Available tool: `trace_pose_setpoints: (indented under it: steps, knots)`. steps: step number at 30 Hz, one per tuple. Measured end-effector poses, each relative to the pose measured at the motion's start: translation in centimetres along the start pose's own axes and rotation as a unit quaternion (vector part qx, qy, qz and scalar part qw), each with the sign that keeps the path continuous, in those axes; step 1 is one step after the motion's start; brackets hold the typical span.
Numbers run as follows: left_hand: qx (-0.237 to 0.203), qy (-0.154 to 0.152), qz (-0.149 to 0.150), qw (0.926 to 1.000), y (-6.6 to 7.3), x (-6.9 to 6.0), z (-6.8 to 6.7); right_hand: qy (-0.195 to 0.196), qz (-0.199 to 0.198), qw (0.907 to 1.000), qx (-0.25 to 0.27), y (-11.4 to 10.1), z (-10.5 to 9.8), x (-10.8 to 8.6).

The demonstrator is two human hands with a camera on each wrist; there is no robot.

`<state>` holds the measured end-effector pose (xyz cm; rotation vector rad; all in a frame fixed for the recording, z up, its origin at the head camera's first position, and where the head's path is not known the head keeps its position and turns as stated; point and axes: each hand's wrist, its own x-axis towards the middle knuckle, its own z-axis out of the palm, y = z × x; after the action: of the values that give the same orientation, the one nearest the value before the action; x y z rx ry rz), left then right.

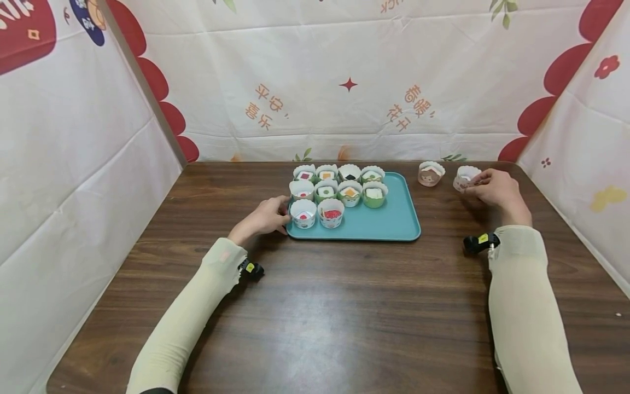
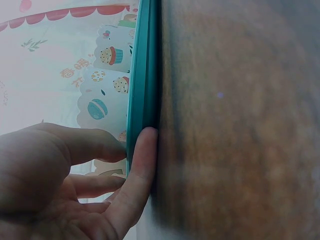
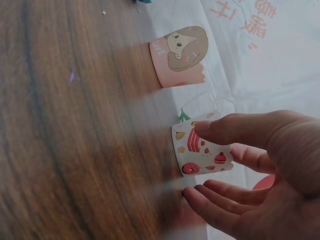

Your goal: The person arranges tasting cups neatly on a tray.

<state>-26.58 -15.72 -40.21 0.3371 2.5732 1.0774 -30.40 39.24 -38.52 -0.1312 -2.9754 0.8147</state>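
My left hand [image 1: 269,214] holds the left front corner of a blue-green tray [image 1: 374,232]; the left wrist view has the thumb at its rim and a finger along its outer side. Several paper baking cups with small decorated pieces inside stand on the tray in rows. The nearest to my left hand is a white cup [image 1: 303,219] with a red-topped piece. My right hand [image 1: 499,191] pinches a white cupcake-patterned paper cup [image 3: 200,150] on the table, thumb on its near side and a finger behind. Beside it stands a pink-brown cup [image 1: 430,176] with a cartoon girl.
The dark wooden table [image 1: 315,306] stretches in front of the tray. A printed white cloth [image 1: 315,82] rises behind the table's far edge, and similar cloth hangs at both sides. The tray's right part is bare of cups.
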Motion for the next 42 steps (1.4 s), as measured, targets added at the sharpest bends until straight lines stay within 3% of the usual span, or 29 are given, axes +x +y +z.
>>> trace_pose_setpoints:
  steps: [16, 27, 35, 42]
  knots:
    - [-0.006, -0.004, 0.005, 1.0000, 0.0, 0.2, -0.1, 0.005, 0.045, 0.9987, 0.024, -0.1, 0.2, -0.3]
    - [-0.005, -0.003, 0.006, 1.0000, 0.1, 0.2, -0.1, 0.038, 0.039, 0.9983, 0.020, -0.7, -0.7, -0.2]
    - [-0.001, -0.004, 0.003, 1.0000, 0.1, 0.1, -0.1, 0.031, 0.059, 0.9946, 0.079, -2.3, -1.5, -1.1]
    - [0.002, -0.004, 0.000, 1.0000, 0.0, 0.0, -0.1, 0.033, 0.057, 0.9937, 0.091, -3.5, -1.5, -1.2]
